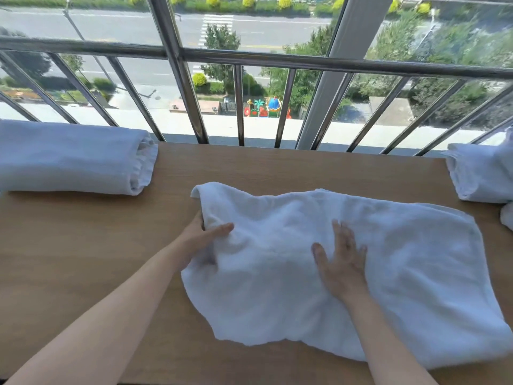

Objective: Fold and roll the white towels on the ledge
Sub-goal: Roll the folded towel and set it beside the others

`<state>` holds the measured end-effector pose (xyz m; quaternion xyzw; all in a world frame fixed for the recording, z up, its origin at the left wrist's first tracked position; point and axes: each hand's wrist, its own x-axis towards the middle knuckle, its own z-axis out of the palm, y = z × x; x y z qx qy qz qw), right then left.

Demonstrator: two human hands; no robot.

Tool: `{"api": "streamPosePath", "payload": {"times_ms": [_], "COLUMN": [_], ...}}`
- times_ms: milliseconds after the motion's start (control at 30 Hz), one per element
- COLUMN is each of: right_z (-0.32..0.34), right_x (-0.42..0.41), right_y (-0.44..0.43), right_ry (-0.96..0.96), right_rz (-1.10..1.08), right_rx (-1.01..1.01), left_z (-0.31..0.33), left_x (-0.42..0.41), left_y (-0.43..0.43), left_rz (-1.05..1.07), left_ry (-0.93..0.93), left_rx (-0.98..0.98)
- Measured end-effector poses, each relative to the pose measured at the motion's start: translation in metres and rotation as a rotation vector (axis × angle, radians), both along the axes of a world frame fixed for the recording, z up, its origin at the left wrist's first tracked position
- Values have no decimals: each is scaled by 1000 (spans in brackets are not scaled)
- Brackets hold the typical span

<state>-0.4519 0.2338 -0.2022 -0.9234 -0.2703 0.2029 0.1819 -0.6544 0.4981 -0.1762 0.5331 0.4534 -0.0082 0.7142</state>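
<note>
a white towel (pixel 347 273) is shown lying spread, loosely rumpled, on the wooden ledge (pixel 83 259), right of centre and near the front edge. the left hand (pixel 200 240) is placed at the towel's left edge; the thumb is laid on top of the cloth while the other fingers are hidden beneath it, so that the edge is pinched between thumb and fingers and lifted slightly off the wood. the right hand (pixel 341 257) is laid flat, palm down, on the middle of the towel, with the fingers straight and slightly spread and the thumb held out to the left. both bare forearms are seen entering from the bottom of the view. a rolled towel (pixel 72 157) is seen lying on its side at the far left of the ledge, well apart from the spread towel, with its spiral end turned to the right. more white towelling (pixel 483 176), folded or rolled (which cannot be told), is cut off at the right edge. behind the ledge a metal railing (pixel 238 107) is set before the window, through which a street, trees and a playground are seen below.
</note>
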Motion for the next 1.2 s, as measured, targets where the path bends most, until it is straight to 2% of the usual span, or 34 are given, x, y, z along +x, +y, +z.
{"api": "streamPosePath", "payload": {"times_ms": [100, 200, 267, 367, 433, 567, 733, 833, 933, 1067, 1200], "right_z": [12, 20, 22, 26, 29, 33, 36, 35, 27, 17, 2], "right_x": [-30, -49, -57, -53, -37, 15, 50, 56, 59, 55, 47], "right_y": [23, 39, 44, 49, 54, 76, 97, 102, 102, 75, 32], "right_ry": [-60, -29, 0, 36, -25, 0, 184, 246, 87, -71, -57], "right_rz": [46, 62, 76, 39, 56, 93, 211, 257, 323, 94, -59], "right_rx": [18, 44, 63, 92, 115, 48, 9, 19, -162, -167, -184], "left_z": [1, -3, -7, -2, 2, 7, 7, 9, 8, 7, 2], "left_x": [-5, -13, -14, -2, 10, 23, 25, 34, 44, 55, 65], "left_y": [1, 2, 0, -10, -19, -30, -34, -39, -44, -51, -68], "left_rz": [-100, -175, -147, -201, -274, -315, -254, -241, -209, -165, -51], "left_ry": [-72, -72, -126, -167, -160, -182, 4, 138, 188, 175, 114], "left_rx": [-240, -370, -430, -411, -357, -333, -370, -472, -536, -590, -735]}}
